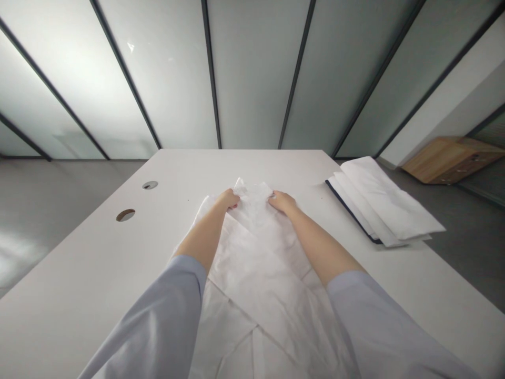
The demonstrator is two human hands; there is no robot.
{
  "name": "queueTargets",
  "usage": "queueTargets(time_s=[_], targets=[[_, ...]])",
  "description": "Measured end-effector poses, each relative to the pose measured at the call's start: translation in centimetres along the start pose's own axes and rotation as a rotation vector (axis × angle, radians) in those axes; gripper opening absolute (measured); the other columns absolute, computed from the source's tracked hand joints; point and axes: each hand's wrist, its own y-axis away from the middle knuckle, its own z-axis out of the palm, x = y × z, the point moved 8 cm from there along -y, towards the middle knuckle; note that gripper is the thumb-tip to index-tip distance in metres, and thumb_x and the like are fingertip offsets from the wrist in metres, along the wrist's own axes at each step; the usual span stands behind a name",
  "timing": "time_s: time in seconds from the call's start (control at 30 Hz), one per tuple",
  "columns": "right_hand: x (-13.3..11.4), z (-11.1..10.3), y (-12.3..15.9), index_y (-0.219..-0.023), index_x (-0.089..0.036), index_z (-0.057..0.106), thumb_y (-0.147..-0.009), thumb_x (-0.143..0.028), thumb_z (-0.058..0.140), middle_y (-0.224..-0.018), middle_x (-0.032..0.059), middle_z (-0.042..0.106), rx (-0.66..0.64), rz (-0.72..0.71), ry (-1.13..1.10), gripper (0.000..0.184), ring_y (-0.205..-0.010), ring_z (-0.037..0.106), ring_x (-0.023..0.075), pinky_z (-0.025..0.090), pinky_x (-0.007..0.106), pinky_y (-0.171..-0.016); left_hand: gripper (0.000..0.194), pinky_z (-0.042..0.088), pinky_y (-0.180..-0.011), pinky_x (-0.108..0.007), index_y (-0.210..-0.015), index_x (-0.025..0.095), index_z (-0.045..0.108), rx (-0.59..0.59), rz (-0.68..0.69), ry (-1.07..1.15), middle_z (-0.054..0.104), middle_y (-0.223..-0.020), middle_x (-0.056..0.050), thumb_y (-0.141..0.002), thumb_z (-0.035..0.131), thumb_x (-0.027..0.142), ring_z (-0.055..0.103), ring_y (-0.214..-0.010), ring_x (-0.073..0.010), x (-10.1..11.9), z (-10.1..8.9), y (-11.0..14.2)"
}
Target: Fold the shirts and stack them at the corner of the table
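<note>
A white garment (268, 263), like a shirt or coat, lies lengthwise on the white table (79, 295), with creases and seams across it. At its far end my left hand (229, 198) pinches the fabric on the left side, fingers closed. On the opposite side my right hand (282, 201) grips the same garment's edge, its fingers closed too. Between the two hands the cloth is crumpled, and small corners stick up beyond them. The garment's near end runs out of the bottom of the view, between my sleeves.
Folded white cloths (386, 195), with a dark blue one (351, 213) beneath, lie at the table's right edge. Two round holes (125, 215) pierce the tabletop on the left. Frosted glass panels (252, 73) stand behind the table. A wooden cabinet (450, 158) is at the far right.
</note>
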Motion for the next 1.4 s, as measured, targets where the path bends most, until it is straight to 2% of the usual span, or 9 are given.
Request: queueTargets(time_s=[0.2, 0.4, 0.57, 0.67, 0.8, 0.93, 1.1, 1.2, 1.4], targets=[[1.1, -0.1, -0.1, -0.118, -0.022, 0.063, -0.086, -0.033, 0.052, -0.117, 0.0114, 0.069, 0.081, 0.038, -0.061, 0.036, -0.102, 0.065, 0.0261, 0.046, 0.031, -0.078, 0.020, 0.047, -0.057, -0.020, -0.101, 0.017, 0.059, -0.024, 0.041, 0.175, 0.072, -0.079, -0.004, -0.081, 0.057, 0.022, 0.065, -0.061, -0.0124, 0.1, -0.5, 0.5], [2.0, -0.2, 1.5, -0.104, -0.022, 0.062, -0.084, -0.024, 0.050, -0.087, 0.0026, 0.073, 0.275, -0.055, -0.340, 0.023, -0.080, 0.064, 0.0186, 0.043, 0.026, -0.070, 0.022, 0.046, -0.061, -0.021, -0.091, 0.019, 0.065, 0.175, 0.287, 0.480, 0.070, -0.077, -0.001, -0.079, 0.047, 0.026, 0.063, -0.069, -0.0134, -1.5, -1.8, 3.3], [2.5, -0.9, 1.8, -0.073, -0.022, 0.060, -0.083, -0.024, 0.040, -0.073, 0.0020, 0.068, 0.359, -0.113, -0.536, 0.022, -0.075, 0.061, 0.0180, 0.042, 0.026, -0.066, 0.039, 0.042, -0.057, -0.025, -0.070, 0.019, 0.064, 0.310, 0.287, 0.469, 0.055, -0.054, 0.001, -0.086, 0.038, 0.042, 0.057, -0.059, -0.0153, -2.5, -2.2, 4.0], [2.6, -1.2, 2.0, -0.065, -0.022, 0.057, -0.086, -0.033, 0.041, -0.070, 0.0032, 0.066, 0.416, -0.104, -0.493, 0.029, -0.073, 0.060, 0.0190, 0.041, 0.026, -0.065, 0.028, 0.041, -0.057, -0.025, -0.072, 0.020, 0.062, 0.369, 0.256, 0.351, 0.057, -0.055, 0.002, -0.083, 0.050, 0.042, 0.057, -0.058, -0.0153, -2.2, -2.3, 4.2], [2.3, -0.5, 2.1, -0.087, -0.022, 0.065, -0.081, -0.033, 0.056, -0.074, 0.0013, 0.067, 0.365, -0.075, -0.320, 0.016, -0.072, 0.060, 0.0186, 0.041, 0.027, -0.066, 0.024, 0.045, -0.067, -0.026, -0.101, 0.020, 0.062, 0.431, 0.186, 0.185, 0.067, -0.068, 0.000, -0.080, 0.059, 0.031, 0.064, -0.069, -0.0172, -2.0, -2.8, 5.0], [1.4, -1.0, 2.6, -0.108, -0.021, 0.067, -0.079, -0.031, 0.062, -0.091, 0.0080, 0.069, 0.391, -0.142, -0.100, 0.030, -0.089, 0.061, 0.0244, 0.045, 0.033, -0.079, 0.039, 0.048, -0.081, -0.032, -0.118, 0.021, 0.059, 0.466, 0.147, -0.060, 0.072, -0.092, -0.006, -0.081, 0.060, 0.030, 0.066, -0.092, -0.0232, -1.5, -3.3, 6.0], [-1.4, -1.6, 3.9, -0.126, -0.016, 0.061, -0.089, -0.036, 0.052, -0.129, 0.0166, 0.058, 0.435, -0.377, -0.001, 0.043, -0.120, 0.051, 0.0293, 0.039, 0.041, -0.101, 0.045, 0.042, -0.102, -0.035, -0.131, 0.021, 0.053, 0.583, 0.399, -0.252, 0.059, -0.130, -0.011, -0.088, 0.053, 0.030, 0.053, -0.121, -0.0239, 1.5, -3.2, 7.8], [-3.1, 0.2, 4.4, -0.144, -0.015, 0.046, -0.095, -0.049, 0.041, -0.149, 0.0156, 0.043, 0.287, -0.415, 0.077, 0.060, -0.138, 0.035, 0.0295, 0.029, 0.043, -0.110, 0.055, 0.033, -0.111, -0.037, -0.141, 0.018, 0.045, 0.454, 0.503, -0.345, 0.049, -0.144, -0.012, -0.093, 0.043, 0.044, 0.043, -0.134, -0.0255, 2.6, -0.8, 8.0], [-3.1, 3.1, 4.6, -0.153, -0.016, 0.031, -0.093, -0.069, 0.023, -0.157, 0.0183, 0.030, 0.032, -0.190, 0.223, 0.081, -0.146, 0.020, 0.0358, 0.013, 0.049, -0.115, 0.078, 0.018, -0.116, -0.053, -0.152, 0.020, 0.033, 0.210, 0.265, -0.540, 0.027, -0.159, -0.014, -0.092, 0.024, 0.068, 0.018, -0.147, -0.0398, 0.9, 2.6, 6.8]])
